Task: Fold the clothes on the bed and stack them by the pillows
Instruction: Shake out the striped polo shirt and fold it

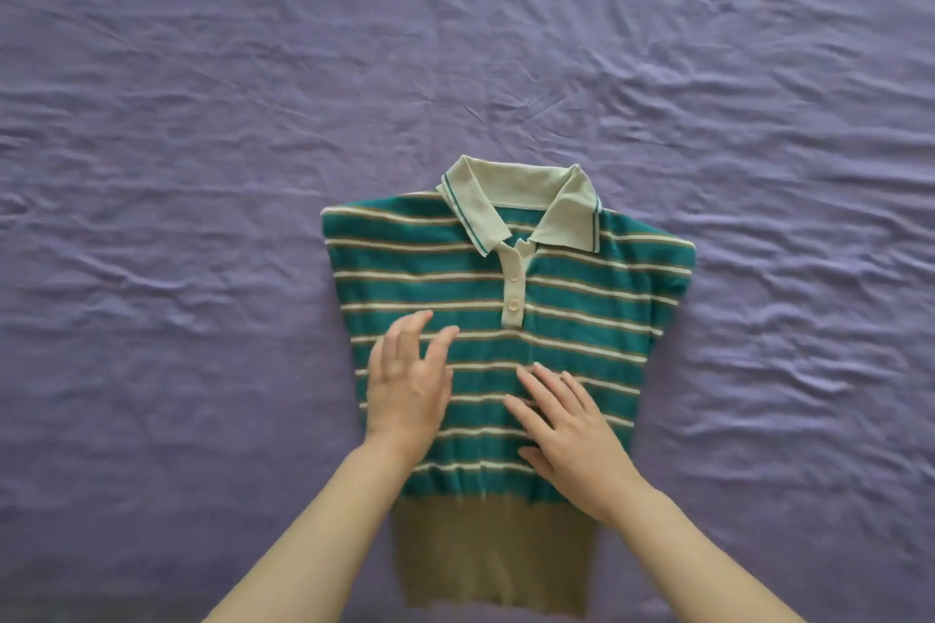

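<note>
A teal polo shirt point(571, 319) with white and tan stripes, a pale collar and a tan waistband lies face up on the purple bed sheet point(202, 167), collar pointing away from me. Its sleeves do not show at the sides. My left hand point(407, 385) hovers at the shirt's left edge with fingers straight and slightly spread, blurred. My right hand point(566, 440) lies flat on the lower middle of the shirt, fingers straight and pointing up-left. Neither hand grips the cloth. No pillows or other clothes are in view.
The wrinkled purple sheet stretches around the shirt on all sides. Both bare forearms enter from the bottom edge of the view.
</note>
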Motion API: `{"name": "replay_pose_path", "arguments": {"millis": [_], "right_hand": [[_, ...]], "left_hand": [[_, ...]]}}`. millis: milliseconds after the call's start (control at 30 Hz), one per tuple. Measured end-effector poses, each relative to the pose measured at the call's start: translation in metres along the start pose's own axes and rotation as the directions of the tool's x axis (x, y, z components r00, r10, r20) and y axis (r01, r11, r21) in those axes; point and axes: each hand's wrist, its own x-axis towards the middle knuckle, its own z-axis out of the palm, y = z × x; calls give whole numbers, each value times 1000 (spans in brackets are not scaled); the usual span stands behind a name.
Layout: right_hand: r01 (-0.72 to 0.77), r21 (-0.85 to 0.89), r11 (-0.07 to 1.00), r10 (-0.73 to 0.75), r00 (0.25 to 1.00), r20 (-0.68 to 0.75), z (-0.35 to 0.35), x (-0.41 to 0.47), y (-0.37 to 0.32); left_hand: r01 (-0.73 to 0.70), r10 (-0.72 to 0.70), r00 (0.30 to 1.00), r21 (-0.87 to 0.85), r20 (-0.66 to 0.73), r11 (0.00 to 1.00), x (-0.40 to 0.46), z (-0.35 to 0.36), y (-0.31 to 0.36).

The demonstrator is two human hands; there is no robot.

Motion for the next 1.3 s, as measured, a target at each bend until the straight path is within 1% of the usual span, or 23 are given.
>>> {"name": "replay_pose_path", "arguments": {"millis": [33, 133, 233, 267, 300, 333, 400, 500, 567, 600, 667, 733, 767, 800, 867, 967, 1000, 1033, 1100, 1133, 1167, 1233, 1300], "right_hand": [[-24, 28, 999, 24, 1000, -7, 6, -15, -3], [-63, 76, 995, 68, 996, -62, 20, -52, -12], [-62, 89, 994, 70, 994, -89, 32, -78, -18], [-67, 95, 993, 77, 992, -101, 34, -85, -19], [-78, 106, 991, 90, 989, -117, 37, -91, -20], [-101, 121, 988, 117, 985, -131, 38, -96, -22], [-209, 175, 962, 233, 963, -133, 40, -107, -27], [-467, 280, 839, 502, 863, -66, 43, -117, -39], [-578, 331, 746, 613, 790, -3, 44, -118, -46], [-602, 378, 704, 637, 769, 39, 44, -118, -48], [-582, 447, 679, 626, 777, 62, 40, -113, -51], [-523, 496, 693, 591, 806, 23, 32, -107, -51], [-486, 558, 672, 586, 810, 0, 26, -105, -50], [-448, 641, 623, 594, 804, -14, 20, -102, -49], [-386, 793, 471, 638, 770, -3, 5, -96, -46], [-345, 896, 280, 716, 697, 45, -18, -86, -37], [-334, 917, 219, 740, 669, 67, -27, -82, -32], [-324, 931, 167, 764, 640, 85, -35, -77, -26], [-283, 955, 87, 806, 583, 100, -51, -65, -13], [-245, 969, 27, 820, 560, 119, -59, -57, -7], [-193, 979, -60, 825, 542, 157, -66, -46, -1], [-84, 959, -270, 800, 535, 272, -80, -20, 12], [-1, 909, -417, 760, 547, 350, -93, 7, 26]], "left_hand": [[17, -16, 998, -22, 58, 1000, -21, 5, 8], [151, -126, 963, -90, 238, 984, -69, 14, 18], [155, -135, 962, -69, 238, 986, -101, 18, 14], [203, -187, 958, -55, 217, 978, -108, 18, 13], [292, -276, 942, -60, 193, 954, -113, 16, 12], [402, -379, 905, -93, 193, 911, -116, 15, 12], [587, -544, 808, -228, 226, 776, -122, 11, 15], [694, -664, 707, -419, 243, 585, -130, 8, 25], [768, -737, 608, -454, 297, 451, -133, 9, 28], [808, -756, 554, -443, 349, 388, -135, 11, 27], [865, -745, 479, -392, 465, 312, -138, 11, 25], [866, -694, 491, -381, 527, 324, -141, 8, 22], [858, -676, 504, -400, 537, 322, -141, 6, 19], [844, -664, 521, -439, 537, 307, -141, 2, 18], [813, -639, 541, -534, 547, 232, -136, -8, 18], [767, -542, 557, -640, 629, 45, -118, -28, 16], [751, -504, 575, -660, 644, 14, -110, -37, 15], [732, -490, 599, -681, 634, 13, -101, -46, 15], [686, -548, 638, -722, 541, 86, -79, -62, 13], [668, -592, 643, -734, 486, 125, -66, -68, 12], [652, -618, 642, -747, 454, 128, -51, -73, 11], [631, -606, 626, -775, 491, 23, -18, -79, 11], [631, -536, 615, -768, 579, -105, 16, -80, 10]]}}
